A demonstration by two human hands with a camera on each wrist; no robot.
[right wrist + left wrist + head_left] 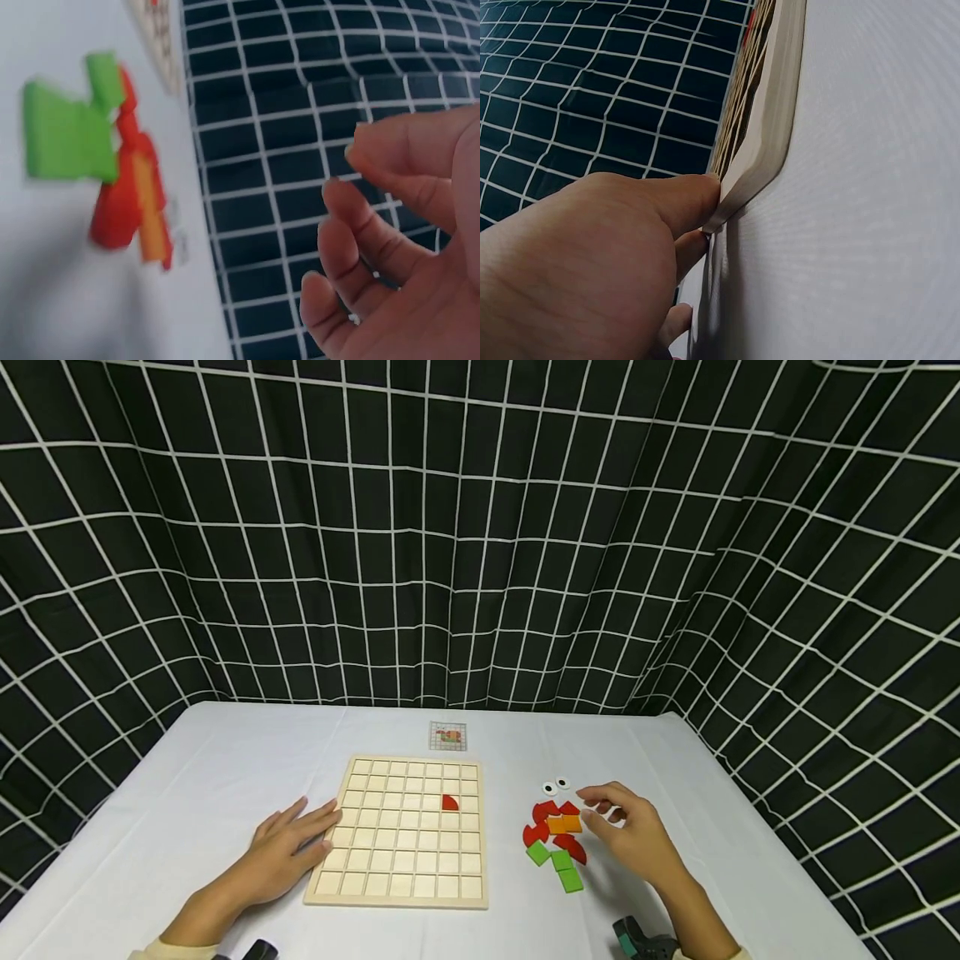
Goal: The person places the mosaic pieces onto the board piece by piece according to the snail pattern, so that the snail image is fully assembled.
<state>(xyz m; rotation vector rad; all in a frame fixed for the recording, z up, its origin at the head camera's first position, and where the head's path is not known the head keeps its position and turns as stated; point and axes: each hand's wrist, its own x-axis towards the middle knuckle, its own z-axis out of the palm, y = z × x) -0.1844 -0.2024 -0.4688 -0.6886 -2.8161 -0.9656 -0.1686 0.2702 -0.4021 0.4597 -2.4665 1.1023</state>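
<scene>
A pale wooden grid board (397, 861) lies on the table with one red quarter-round piece (449, 802) in a cell near its right side. My left hand (288, 852) rests along the board's left edge, fingers extended. The left wrist view has the left thumb (686, 199) touching the board's side near a corner. Over the loose pieces' right side hovers my right hand (630, 831), fingers loosely bent and holding nothing. Beside it lie red curved pieces (536, 834), orange squares (564, 824), green squares (571, 880) and two round eye pieces (550, 788).
Behind the board lies a small picture card (447, 745) with a colored figure on a grid. White cloth (247, 760) covers the table. Black curtains (450, 527) with white grid lines stand along the back and both sides.
</scene>
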